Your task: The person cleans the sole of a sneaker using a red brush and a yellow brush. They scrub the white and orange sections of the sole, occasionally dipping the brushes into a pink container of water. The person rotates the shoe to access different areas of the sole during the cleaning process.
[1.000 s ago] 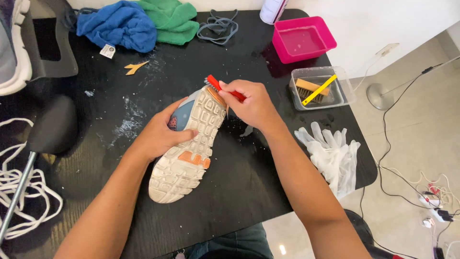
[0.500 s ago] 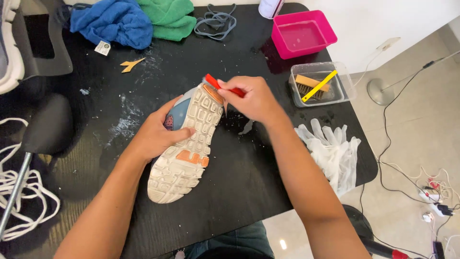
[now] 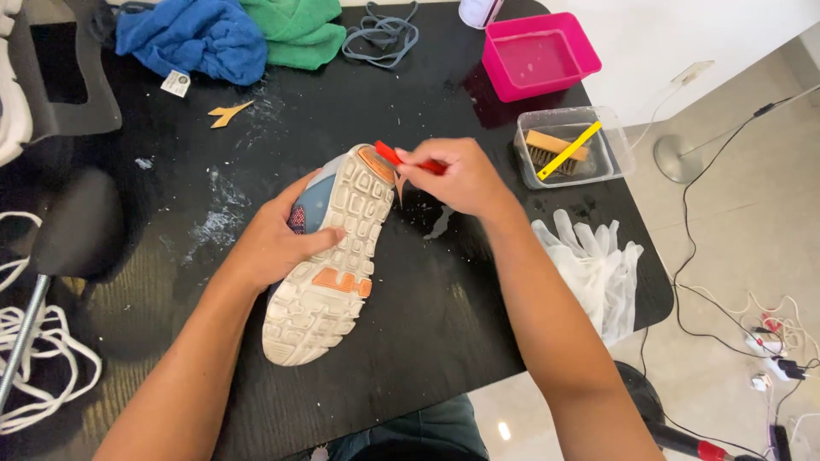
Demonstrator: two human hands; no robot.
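Note:
A sneaker point(image 3: 329, 265) lies sole up on the black table point(image 3: 427, 324), its cream tread with orange patches facing me. My left hand point(image 3: 278, 239) grips the shoe's side at mid length, thumb across the sole. My right hand point(image 3: 457, 175) holds a small red brush point(image 3: 393, 156) whose head touches the toe end of the sole.
A pink tub point(image 3: 538, 55) of liquid stands at the back right. Beside it a clear tub point(image 3: 572, 149) holds a wooden brush and a yellow tool. White gloves point(image 3: 594, 269) lie at the right edge. Blue point(image 3: 192, 38) and green point(image 3: 295, 30) cloths and grey laces point(image 3: 380, 30) lie at the back.
The red brush has shifted slightly along the toe of the sole; my left hand keeps its grip on the shoe.

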